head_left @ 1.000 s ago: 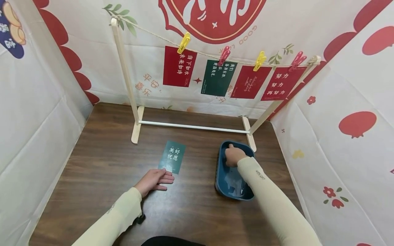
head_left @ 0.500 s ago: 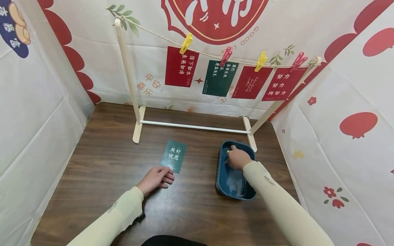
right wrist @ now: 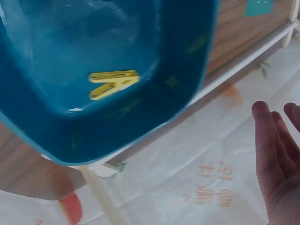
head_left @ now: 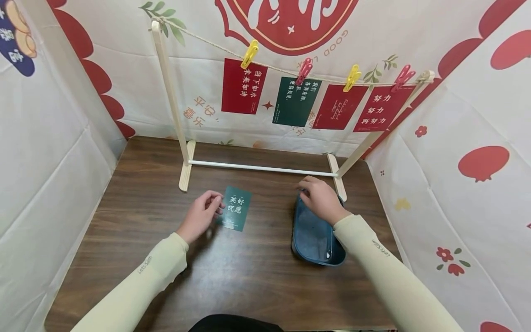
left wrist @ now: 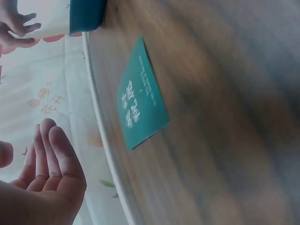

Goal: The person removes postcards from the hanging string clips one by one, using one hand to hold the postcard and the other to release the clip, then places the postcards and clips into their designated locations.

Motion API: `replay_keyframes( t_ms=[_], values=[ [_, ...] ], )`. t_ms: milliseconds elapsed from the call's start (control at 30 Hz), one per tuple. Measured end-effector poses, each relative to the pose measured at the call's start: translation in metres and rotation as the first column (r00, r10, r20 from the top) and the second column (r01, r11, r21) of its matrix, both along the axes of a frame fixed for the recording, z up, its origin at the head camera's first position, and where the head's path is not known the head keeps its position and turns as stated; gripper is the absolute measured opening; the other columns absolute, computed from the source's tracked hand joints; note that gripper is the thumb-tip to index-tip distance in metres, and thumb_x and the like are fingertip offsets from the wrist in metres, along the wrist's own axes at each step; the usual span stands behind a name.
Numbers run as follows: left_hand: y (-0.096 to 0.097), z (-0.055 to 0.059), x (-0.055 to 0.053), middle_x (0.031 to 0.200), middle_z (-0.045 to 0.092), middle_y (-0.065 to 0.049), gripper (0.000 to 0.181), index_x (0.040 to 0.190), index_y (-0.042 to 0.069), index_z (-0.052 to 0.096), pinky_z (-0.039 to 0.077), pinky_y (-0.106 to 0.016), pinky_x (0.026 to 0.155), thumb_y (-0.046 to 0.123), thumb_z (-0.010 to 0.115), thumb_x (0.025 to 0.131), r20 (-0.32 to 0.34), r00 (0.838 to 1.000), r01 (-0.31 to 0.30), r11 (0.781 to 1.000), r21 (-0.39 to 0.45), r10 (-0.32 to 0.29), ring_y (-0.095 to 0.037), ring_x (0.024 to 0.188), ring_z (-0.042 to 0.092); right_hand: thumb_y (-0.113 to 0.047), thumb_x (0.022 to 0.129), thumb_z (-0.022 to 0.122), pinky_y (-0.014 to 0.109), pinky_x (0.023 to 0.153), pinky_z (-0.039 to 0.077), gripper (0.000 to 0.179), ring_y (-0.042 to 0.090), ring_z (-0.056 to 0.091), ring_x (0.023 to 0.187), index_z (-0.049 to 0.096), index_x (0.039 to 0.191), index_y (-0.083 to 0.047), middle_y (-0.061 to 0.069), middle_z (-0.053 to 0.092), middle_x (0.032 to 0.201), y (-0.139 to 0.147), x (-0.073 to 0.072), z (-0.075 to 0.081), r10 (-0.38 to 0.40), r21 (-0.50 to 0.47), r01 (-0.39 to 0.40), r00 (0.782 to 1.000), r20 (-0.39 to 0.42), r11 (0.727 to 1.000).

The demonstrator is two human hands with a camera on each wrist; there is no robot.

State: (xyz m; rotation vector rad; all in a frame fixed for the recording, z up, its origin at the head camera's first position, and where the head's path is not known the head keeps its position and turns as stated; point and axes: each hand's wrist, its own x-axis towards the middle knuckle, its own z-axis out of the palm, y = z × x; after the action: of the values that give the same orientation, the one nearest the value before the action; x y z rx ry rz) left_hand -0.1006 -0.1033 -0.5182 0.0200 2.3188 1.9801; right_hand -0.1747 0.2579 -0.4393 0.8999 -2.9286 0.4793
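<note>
Holding nothing with the left hand point(head_left: 199, 216), by the look of it: right by the left edge of the green card point(head_left: 236, 213), with fingers loosely bent, and in the left wrist view plainly apart from the thumb. Same deal with the right hand point(head_left: 320, 199): above the far end of the blue bin point(head_left: 314, 237), with relaxed fingers and nothing pinched. Can spot one yellow clip point(right wrist: 115, 83) down on the bin floor in the right wrist view.

As for the card, lying flat on the table point(head_left: 137, 230) between left hand and bin, print side up. Don't claw at the middle. Better to work a fingertip under one edge, then pinch with thumb and finger, lightly, since probably thin and easy to crease. For the clip, best to grab by the handle ends, ready to squeeze. Maybe copy the four hung cards point(head_left: 244, 90) by the rack point(head_left: 171, 92): clipped at the top edge, and pretty much clear of each other.
</note>
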Motion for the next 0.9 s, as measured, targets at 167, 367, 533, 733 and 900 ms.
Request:
replay_keyframes(
  t_ms=[167, 367, 533, 733, 900],
  values=[
    [-0.007, 0.015, -0.013, 0.108, 0.073, -0.023, 0.023, 0.126, -0.004, 0.065, 0.061, -0.055, 0.087, 0.014, 0.054, 0.116, -0.057, 0.998, 0.017, 0.998, -0.059, -0.020, -0.041, 0.098, 0.073, 0.000, 0.101, 0.071, 0.040, 0.068, 0.051, 0.018, 0.021, 0.059, 0.078, 0.079, 0.118, -0.002, 0.012, 0.071, 0.113, -0.014, 0.000, 0.013, 0.021, -0.020, -0.021, 0.999, -0.037, 1.000],
    [-0.023, 0.039, -0.040, 0.108, 0.073, -0.013, 0.025, 0.130, 0.002, 0.064, 0.061, -0.046, 0.086, 0.020, 0.054, 0.116, -0.110, 0.994, 0.004, 0.988, -0.153, -0.021, -0.033, 0.097, 0.072, 0.000, 0.099, 0.076, 0.041, 0.075, 0.059, 0.018, 0.024, 0.064, 0.085, 0.079, 0.117, -0.001, 0.013, 0.071, 0.113, -0.026, -0.009, 0.035, 0.017, -0.045, -0.020, 0.999, -0.051, 0.999],
    [-0.027, 0.061, -0.068, 0.110, 0.073, -0.014, 0.027, 0.132, 0.002, 0.063, 0.058, -0.044, 0.086, 0.022, 0.054, 0.116, -0.191, 0.981, -0.025, 0.973, -0.231, -0.020, -0.032, 0.099, 0.072, -0.004, 0.099, 0.077, 0.045, 0.085, 0.062, 0.024, 0.027, 0.067, 0.091, 0.078, 0.123, -0.003, 0.014, 0.074, 0.117, -0.036, -0.022, 0.066, -0.011, -0.088, 0.005, 0.998, -0.066, 0.996],
    [-0.025, 0.088, -0.103, 0.120, 0.071, -0.015, 0.037, 0.144, 0.003, 0.055, 0.054, -0.048, 0.093, 0.026, 0.056, 0.115, -0.228, 0.973, -0.049, 0.949, -0.311, -0.024, -0.030, 0.106, 0.068, -0.007, 0.102, 0.076, 0.036, 0.074, 0.059, 0.026, 0.022, 0.066, 0.081, 0.077, 0.128, -0.004, 0.012, 0.076, 0.118, -0.062, -0.038, 0.121, -0.042, -0.294, -0.005, 0.987, -0.153, 0.956],
    [-0.022, 0.112, -0.130, 0.136, 0.065, -0.015, 0.055, 0.158, 0.007, 0.040, 0.053, -0.051, 0.102, 0.031, 0.061, 0.113, -0.218, 0.976, -0.082, 0.956, -0.281, 0.019, -0.031, 0.121, 0.065, -0.018, 0.108, 0.070, 0.027, 0.065, 0.056, 0.029, 0.013, 0.070, 0.071, 0.075, 0.134, -0.006, 0.007, 0.075, 0.118, -0.099, -0.056, 0.175, -0.086, -0.402, -0.001, 0.977, -0.197, 0.916]
  ],
)
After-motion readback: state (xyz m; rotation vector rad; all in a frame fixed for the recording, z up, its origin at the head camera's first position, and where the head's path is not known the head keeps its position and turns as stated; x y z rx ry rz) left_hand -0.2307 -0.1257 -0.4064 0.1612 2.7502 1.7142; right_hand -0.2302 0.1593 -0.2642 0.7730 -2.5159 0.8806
